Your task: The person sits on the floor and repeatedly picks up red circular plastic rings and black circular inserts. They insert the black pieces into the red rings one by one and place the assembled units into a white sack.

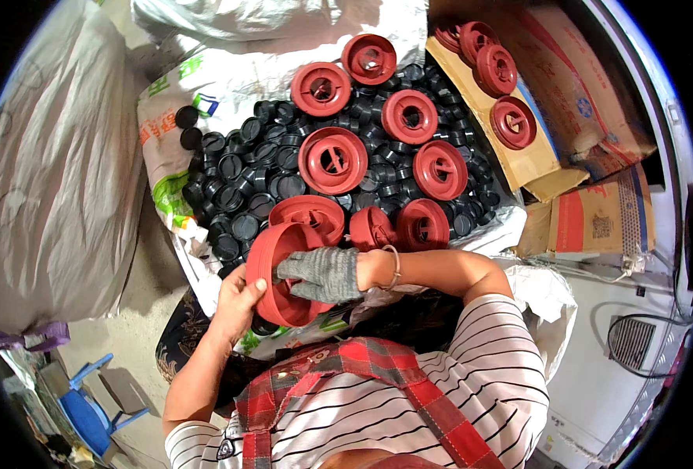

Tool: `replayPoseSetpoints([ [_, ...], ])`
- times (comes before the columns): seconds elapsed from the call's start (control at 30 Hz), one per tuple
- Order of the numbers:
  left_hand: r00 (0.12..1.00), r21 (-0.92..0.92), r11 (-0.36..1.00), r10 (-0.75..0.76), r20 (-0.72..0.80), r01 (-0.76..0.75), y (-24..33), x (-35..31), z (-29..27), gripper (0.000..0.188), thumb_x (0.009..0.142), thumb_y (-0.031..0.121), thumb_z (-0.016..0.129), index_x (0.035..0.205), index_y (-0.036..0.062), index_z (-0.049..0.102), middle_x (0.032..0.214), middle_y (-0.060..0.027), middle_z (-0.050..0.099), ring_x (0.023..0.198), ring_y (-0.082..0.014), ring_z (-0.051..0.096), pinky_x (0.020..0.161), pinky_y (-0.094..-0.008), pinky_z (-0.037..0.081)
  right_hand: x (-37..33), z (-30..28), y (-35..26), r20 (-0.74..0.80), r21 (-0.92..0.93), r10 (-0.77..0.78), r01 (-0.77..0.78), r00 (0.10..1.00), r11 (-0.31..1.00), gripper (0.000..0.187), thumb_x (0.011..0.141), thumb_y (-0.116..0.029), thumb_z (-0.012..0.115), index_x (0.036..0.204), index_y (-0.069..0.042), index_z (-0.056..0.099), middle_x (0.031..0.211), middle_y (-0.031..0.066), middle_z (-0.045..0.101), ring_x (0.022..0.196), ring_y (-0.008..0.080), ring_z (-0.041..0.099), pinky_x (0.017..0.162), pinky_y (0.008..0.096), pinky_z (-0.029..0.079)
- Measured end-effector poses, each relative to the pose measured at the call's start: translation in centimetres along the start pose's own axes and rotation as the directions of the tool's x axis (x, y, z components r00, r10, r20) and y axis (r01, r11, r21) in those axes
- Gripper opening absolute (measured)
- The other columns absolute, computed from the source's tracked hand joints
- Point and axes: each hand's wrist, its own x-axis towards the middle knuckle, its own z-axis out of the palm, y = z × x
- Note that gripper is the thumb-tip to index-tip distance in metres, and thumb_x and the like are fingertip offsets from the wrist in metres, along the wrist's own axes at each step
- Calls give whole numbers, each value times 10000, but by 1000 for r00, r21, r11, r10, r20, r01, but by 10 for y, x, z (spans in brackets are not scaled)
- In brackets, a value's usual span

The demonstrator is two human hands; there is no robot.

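Workpiece (258, 262), a hollow red round part, is located between the two hands, tipped on edge with its open side toward the right. We find the bare left hand (235, 303) gripping its rim, thumb on the near face. The right hand (319, 275), in a grey knitted glove, has its fingers bent into the hollow; we cannot tell whether they pinch anything there, since the tips are hidden.

Just beyond the hands we note another red part (332, 215), close behind the workpiece. Past the right hand lie a small red piece (370, 227) and a red ring (425, 209), near each other. Loose black caps (245, 227) spread ahead of both hands, with further red parts on top. Well off to the right of the gloved hand stands a cardboard box (550, 148).

In our judgement, the chief risk is the workpiece twisting out of the left hand, should the right press off-centre against a one-sided grip. Slack knit could snag on an inner edge. A dropped part would probably scatter caps, as the heap appears loose.
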Motion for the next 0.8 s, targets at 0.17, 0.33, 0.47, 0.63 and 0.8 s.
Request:
replayPoseSetpoints([
  [0.17, 984, 234, 972, 26, -177, 17, 10, -7, -14, 516, 795, 211, 689, 1197, -49, 498, 1099, -135, 608, 1012, -184, 586, 898, -307, 450, -13, -77, 1, -223, 732, 344, -77, 912, 677, 318, 877, -233, 581, 1105, -11, 564, 1015, 73, 627, 908, 180, 628, 752, 292, 525],
  [0.33, 976, 984, 122, 193, 101, -126, 17, -15, -1, 639, 696, 212, 763, 1208, -45, 481, 1070, -201, 583, 993, -332, 552, 918, -406, 419, 4, -178, 138, -696, -42, 447, -653, 562, 756, 668, 751, -442, 696, 1213, 5, 515, 1159, 195, 597, 1094, 300, 573, 917, 352, 459],
  [0.47, 999, 991, 134, 46, 12, -18, 8, -17, -8, 645, 721, 299, 743, 1222, -25, 496, 1103, -245, 558, 1054, -392, 500, 942, -454, 381, 52, -239, 210, -779, -147, 480, -861, 404, 487, 999, 647, -511, 741, 1390, -18, 292, 1247, 265, 515, 1167, 348, 516, 962, 393, 425],
  [0.63, 1000, 993, 118, 1, 28, -28, 5, -1, -28, 645, 751, 330, 723, 1234, -26, 486, 1154, -243, 550, 1088, -406, 512, 963, -460, 390, 118, -272, 272, -821, -32, 505, -905, 265, 424, 1142, 636, -513, 760, 1449, -57, 99, 1339, 235, 441, 1217, 373, 464, 984, 419, 418],
  [0.8, 991, 995, 93, -128, 43, -31, 0, 16, -53, 653, 758, 350, 705, 1248, -15, 476, 1172, -225, 550, 1085, -372, 530, 959, -448, 401, 134, -278, 343, -965, -69, 183, -854, 188, 516, 1218, 531, -472, 833, 1414, 39, 169, 1394, 256, 363, 1283, 361, 386, 1050, 376, 350],
])
